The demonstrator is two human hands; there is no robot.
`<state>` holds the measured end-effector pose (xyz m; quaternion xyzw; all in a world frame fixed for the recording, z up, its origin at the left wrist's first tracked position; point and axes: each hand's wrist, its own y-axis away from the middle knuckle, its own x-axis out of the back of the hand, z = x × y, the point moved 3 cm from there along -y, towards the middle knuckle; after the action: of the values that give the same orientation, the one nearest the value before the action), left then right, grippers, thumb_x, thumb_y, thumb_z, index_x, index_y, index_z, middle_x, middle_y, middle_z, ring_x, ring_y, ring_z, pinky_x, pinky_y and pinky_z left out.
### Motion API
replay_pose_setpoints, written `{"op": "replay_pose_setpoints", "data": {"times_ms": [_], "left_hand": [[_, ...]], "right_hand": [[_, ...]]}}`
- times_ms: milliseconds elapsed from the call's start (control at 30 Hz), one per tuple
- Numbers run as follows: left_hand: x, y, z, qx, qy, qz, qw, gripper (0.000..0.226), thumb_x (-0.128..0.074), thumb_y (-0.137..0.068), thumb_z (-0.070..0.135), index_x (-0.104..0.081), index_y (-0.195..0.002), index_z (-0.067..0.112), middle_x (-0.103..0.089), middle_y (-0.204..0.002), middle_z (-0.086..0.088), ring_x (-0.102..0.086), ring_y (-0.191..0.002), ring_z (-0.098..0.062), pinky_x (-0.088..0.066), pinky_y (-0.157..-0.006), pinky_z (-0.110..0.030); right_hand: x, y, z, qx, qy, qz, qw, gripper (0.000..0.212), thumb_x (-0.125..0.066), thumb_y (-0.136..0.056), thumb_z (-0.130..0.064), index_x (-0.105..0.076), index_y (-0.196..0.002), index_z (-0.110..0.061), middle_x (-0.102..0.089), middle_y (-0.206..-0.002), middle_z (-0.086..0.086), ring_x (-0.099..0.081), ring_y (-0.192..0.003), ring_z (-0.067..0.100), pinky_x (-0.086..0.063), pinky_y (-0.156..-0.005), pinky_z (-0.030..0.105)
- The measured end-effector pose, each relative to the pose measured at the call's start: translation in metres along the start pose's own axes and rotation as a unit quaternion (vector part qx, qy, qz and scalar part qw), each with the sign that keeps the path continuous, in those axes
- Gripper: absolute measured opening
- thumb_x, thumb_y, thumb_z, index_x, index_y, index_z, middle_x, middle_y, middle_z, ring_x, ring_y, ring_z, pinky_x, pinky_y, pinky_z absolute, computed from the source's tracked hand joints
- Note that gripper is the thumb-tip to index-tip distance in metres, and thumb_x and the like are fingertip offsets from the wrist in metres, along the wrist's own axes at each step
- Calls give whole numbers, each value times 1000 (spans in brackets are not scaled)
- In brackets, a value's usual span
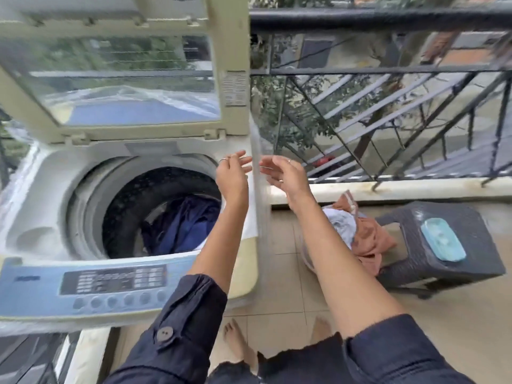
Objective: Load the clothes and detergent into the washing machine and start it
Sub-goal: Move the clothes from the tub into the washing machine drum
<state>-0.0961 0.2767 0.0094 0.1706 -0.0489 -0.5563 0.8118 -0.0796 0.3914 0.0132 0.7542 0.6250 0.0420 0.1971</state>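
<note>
A top-loading washing machine (50,189) stands at the left with its glass lid (133,79) raised. Dark blue clothes (185,225) lie inside the drum. My left hand (232,173) hovers over the drum's right rim, fingers loosely spread and holding nothing. Just right of the machine's corner, my right hand (285,173) is also raised with relaxed fingers and empty. On the floor to the right, a tub holds pale blue and orange clothes (360,234). The control panel (110,284) runs along the machine's front edge.
A dark woven stool (443,245) at the right carries a light blue lidded box (443,239). A black metal railing (388,79) on a low ledge closes off the balcony behind. My bare feet (238,342) stand on beige tiles.
</note>
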Motion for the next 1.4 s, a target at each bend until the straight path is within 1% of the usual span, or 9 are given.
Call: {"op": "replay_pose_setpoints", "data": {"times_ms": [233,400,667,767,867,933,1200,1300,1400], "left_hand": [[-122,35,-78,27,-55,-60,996,29,-34,-92,8,-63,-98,8,-64,-74,-1,-56,-43,1,-39,-50,-18],[-200,60,-141,58,-71,-70,993,31,-35,-96,9,-62,-108,-3,-64,-78,-6,-57,-51,-3,-39,-46,-10],[-262,49,-232,57,-165,-66,982,21,-47,-89,18,-64,-98,12,-71,-96,-13,-66,-80,-23,-50,-81,-31],[-278,27,-282,67,-197,-68,976,18,-51,-89,17,-65,-99,11,-70,-101,-12,-65,-97,-27,-51,-92,-37],[-285,7,-333,64,-250,-67,964,22,-53,-90,15,-64,-108,11,-67,-111,-7,-61,-104,-21,-45,-90,-27],[-288,-10,-372,67,-281,-81,954,26,-52,-91,16,-62,-115,13,-65,-117,-6,-59,-108,-20,-43,-90,-25],[-284,-81,-521,20,-455,-145,878,48,-53,-90,26,-48,-133,5,-52,-134,-18,-47,-126,-34,-39,-104,-41],[-282,-102,-563,12,-465,-169,869,67,-58,-89,34,-30,-146,13,-45,-142,-15,-41,-131,-31,-36,-107,-41],[-284,-112,-589,-30,-462,-178,868,63,-59,-79,42,-50,-133,10,-60,-126,-14,-56,-117,-30,-46,-94,-37]], "right_hand": [[154,-7,1,-24,-32,88,995,30,-41,-94,-11,-63,-78,-22,-66,-74,-7,-62,-69,5,-40,-66,21],[256,-22,17,-52,-35,134,989,24,-43,-94,-10,-63,-81,-17,-65,-68,-6,-62,-61,1,-38,-61,18],[356,-75,91,-81,-81,222,968,19,-52,-89,1,-67,-95,-9,-58,-115,20,-65,-62,3,-49,-54,11],[378,-99,126,-90,-61,240,965,34,-52,-86,7,-68,-67,-16,-61,-104,16,-61,-78,15,-48,-59,10],[398,-127,180,-98,-17,272,957,14,-57,-84,2,-70,-83,-3,-65,-84,8,-62,-84,21,-52,-79,24],[415,-152,227,-102,40,272,956,13,-61,-84,-8,-72,-91,-5,-68,-89,9,-62,-91,24,-50,-90,38],[444,-221,376,-201,99,266,938,28,-64,-83,-16,-66,-111,-11,-61,-100,5,-53,-93,19,-45,-89,34],[454,-241,416,-200,106,271,936,56,-72,-80,-16,-49,-130,-10,-55,-122,7,-51,-109,20,-40,-92,27],[450,-258,445,-186,57,259,946,91,-82,-69,-22,-30,-143,-10,-44,-141,8,-46,-124,19,-39,-105,31]]}}
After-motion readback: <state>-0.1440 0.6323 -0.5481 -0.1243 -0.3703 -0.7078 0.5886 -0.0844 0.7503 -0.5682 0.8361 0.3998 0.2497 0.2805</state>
